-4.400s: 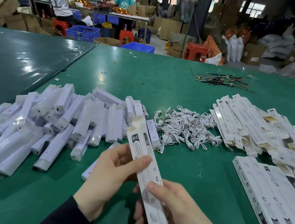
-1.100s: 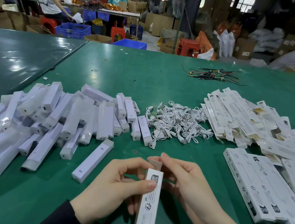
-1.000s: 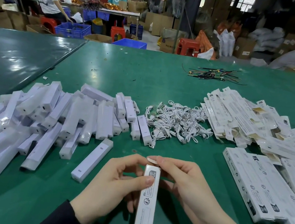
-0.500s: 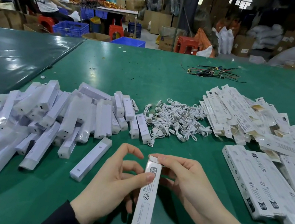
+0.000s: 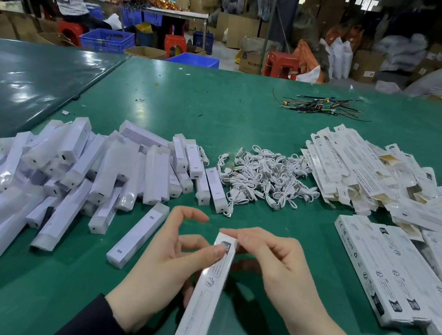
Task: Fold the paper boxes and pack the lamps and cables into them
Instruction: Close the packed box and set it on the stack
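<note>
A long white paper box [image 5: 206, 292] stands lengthwise in front of me, its far end up. My left hand [image 5: 167, 264] grips it with the thumb pressed on its printed face, index finger lifted. My right hand [image 5: 275, 268] pinches the box's far end, fingers curled over the end flap. A heap of white lamps [image 5: 71, 170] lies to the left, one single lamp [image 5: 138, 234] beside my left hand. A pile of white cables [image 5: 268, 178] sits in the middle. Flat unfolded boxes [image 5: 361, 168] are heaped at the right.
A row of folded boxes [image 5: 407, 277] lies at the near right on the green table [image 5: 223, 114]. A bundle of coloured wires [image 5: 319, 106] lies far back. People work at tables beyond, among blue crates [image 5: 106, 39], red stools and cartons.
The box was turned from a slant across my hands to pointing away from me. Its brown end flap has been pushed in. My left index finger has lifted.
</note>
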A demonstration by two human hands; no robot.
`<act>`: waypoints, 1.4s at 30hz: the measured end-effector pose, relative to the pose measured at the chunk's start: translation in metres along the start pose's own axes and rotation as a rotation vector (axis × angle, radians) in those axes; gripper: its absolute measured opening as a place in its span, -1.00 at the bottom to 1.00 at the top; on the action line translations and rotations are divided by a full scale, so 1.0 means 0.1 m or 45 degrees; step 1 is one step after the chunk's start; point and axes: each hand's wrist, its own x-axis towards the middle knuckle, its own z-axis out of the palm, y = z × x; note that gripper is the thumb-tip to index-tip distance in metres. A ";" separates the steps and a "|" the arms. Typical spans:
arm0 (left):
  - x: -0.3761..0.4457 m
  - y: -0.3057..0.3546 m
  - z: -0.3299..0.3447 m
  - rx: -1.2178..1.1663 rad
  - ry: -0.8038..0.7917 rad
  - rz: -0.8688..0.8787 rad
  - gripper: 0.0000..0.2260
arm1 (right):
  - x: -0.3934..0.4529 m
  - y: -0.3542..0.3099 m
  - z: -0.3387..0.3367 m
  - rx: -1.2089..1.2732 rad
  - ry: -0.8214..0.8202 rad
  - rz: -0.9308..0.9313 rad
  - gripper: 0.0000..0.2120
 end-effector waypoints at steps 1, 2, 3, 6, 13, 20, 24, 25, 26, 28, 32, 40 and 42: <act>0.00 0.00 0.00 -0.007 0.014 -0.012 -0.48 | -0.01 0.01 0.01 -0.045 0.001 -0.052 -0.83; 0.01 0.00 0.00 -0.018 0.022 -0.019 -0.47 | -0.01 0.01 0.01 -0.070 0.000 -0.080 -0.84; 0.01 -0.01 0.00 -0.024 0.025 -0.026 -0.47 | 0.00 0.02 0.00 -0.067 -0.002 -0.085 -0.86; 0.00 -0.03 0.02 -0.004 0.000 -0.046 -0.50 | 0.03 0.02 -0.05 -0.042 -0.039 -0.030 -0.90; 0.03 0.06 -0.16 -0.360 -0.003 -0.195 -0.70 | 0.11 0.02 -0.07 0.361 0.174 0.026 -0.84; 0.05 0.15 -0.26 -1.194 0.099 -0.022 -0.60 | 0.08 0.07 -0.03 0.483 0.218 0.103 -0.90; 0.05 0.16 -0.17 -0.620 0.256 0.141 -0.63 | -0.02 0.14 0.10 0.114 -0.088 -0.068 -0.76; 0.05 0.16 -0.15 -0.511 0.319 0.128 -0.59 | -0.04 0.15 0.12 0.058 -0.189 -0.087 -0.76; 0.05 0.15 -0.13 -0.429 0.375 0.109 -0.56 | -0.06 0.15 0.13 -0.002 -0.285 -0.081 -0.79; 0.05 0.14 -0.11 -0.338 0.414 0.091 -0.59 | -0.06 0.15 0.13 -0.153 -0.362 -0.052 -0.81; 0.05 0.13 -0.11 -0.304 0.422 0.107 -0.66 | 0.03 0.18 0.01 -0.478 -0.094 -0.222 -0.83; 0.04 0.16 -0.22 -0.416 0.515 0.103 -0.71 | 0.33 0.36 -0.01 -0.878 0.078 -0.406 -0.82; 0.04 0.16 -0.21 -0.421 0.523 0.113 -0.67 | 0.47 0.33 0.04 -0.939 0.150 -0.438 -0.78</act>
